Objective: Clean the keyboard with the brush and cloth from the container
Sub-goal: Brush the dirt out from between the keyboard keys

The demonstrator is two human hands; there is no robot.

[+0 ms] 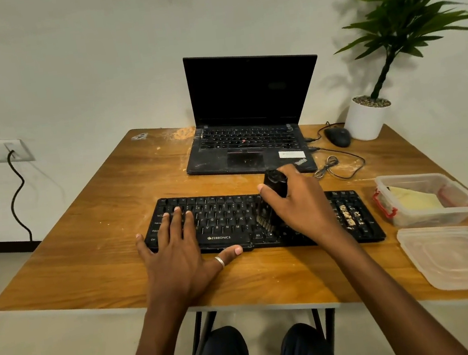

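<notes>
1. The keyboard (220, 218), black, lies across the middle of the desk (98, 226), its long front edge facing the person.
2. Pale crumbs (349, 216) sit clumped on the number-pad end, at the keyboard's right; the letter keys look far cleaner.
3. The brush (277, 181) stands nearly upright over the right part of the letter block, bristles down on or just above the keys. Contact is hard to confirm.
4. The right hand (299, 204) is wrapped round the brush's dark handle, thumb on the near side.
5. The left hand (176, 245) lies flat with straight fingers on the left-hand keys, thumb along the front edge, holding nothing and seemingly steadying the board.
6. The container (459, 205) is just right of the keyboard, with the yellowish cloth (413, 200) inside; its lid (460, 256) lies off, nearer the person.
7. A laptop (252, 144) is open behind the keyboard, with a mouse (338, 137) and a plant pot (365, 122) at the back right.
8. Risks, as I judge them:
   - Brushing rightward could flick crumbs into the uncovered container and dirty the cloth.
   - Pressing hard may drive debris between the keys rather than lifting it out.
   - Sweeping away from the person would send it onto the laptop.
   - If the left hand lifts, the board may slide under the strokes.
</notes>
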